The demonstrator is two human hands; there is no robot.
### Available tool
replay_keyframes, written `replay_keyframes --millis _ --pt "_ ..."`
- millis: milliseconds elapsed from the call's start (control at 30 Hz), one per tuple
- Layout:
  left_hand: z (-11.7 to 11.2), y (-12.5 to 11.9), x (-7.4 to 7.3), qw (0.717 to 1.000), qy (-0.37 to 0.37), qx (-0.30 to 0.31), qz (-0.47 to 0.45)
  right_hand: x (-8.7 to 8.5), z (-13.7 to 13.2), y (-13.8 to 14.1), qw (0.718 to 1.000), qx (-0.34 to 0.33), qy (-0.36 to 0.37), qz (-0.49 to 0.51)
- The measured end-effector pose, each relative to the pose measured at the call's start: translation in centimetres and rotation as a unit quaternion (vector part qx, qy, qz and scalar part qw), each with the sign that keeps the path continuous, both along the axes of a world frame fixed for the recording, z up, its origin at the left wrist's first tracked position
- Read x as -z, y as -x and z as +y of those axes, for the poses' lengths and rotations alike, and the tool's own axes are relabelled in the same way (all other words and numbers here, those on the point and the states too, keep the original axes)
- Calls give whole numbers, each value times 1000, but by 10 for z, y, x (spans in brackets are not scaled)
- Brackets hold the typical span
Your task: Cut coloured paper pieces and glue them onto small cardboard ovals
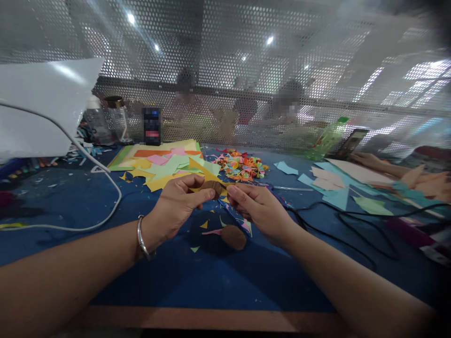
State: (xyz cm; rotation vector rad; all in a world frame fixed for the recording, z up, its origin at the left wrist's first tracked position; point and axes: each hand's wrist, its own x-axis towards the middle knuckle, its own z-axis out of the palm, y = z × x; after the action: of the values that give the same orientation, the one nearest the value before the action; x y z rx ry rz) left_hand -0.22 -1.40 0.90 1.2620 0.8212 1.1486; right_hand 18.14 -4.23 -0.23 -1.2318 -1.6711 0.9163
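My left hand (176, 204), with a silver bangle at its wrist, is closed in a pinch on a brown rounded piece (210, 186) that looks like cardboard. A pointed strip of yellow paper (201, 168) lies against the piece's far side. My right hand (259, 204) is closed too, thumb and forefinger pinching what looks like the end of that yellow paper, right beside the brown piece. The fingertips partly hide this contact. Below the hands, a second brown rounded piece (234, 237) lies on the blue table among small paper scraps.
Behind my hands are coloured paper sheets (121, 162) and a pile of small colourful folded papers (243, 165). A white cable (118, 197) curves at left; black cables (348, 220) cross the right. A green bottle (327, 138) and another person's hand (368, 160) are at right.
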Motion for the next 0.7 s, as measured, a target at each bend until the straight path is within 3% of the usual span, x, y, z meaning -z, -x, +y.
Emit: replay_keyframes --millis 700 --pt "2 2 4 1000 -9 12 1 0 0 1 1000 -1 -7 -8"
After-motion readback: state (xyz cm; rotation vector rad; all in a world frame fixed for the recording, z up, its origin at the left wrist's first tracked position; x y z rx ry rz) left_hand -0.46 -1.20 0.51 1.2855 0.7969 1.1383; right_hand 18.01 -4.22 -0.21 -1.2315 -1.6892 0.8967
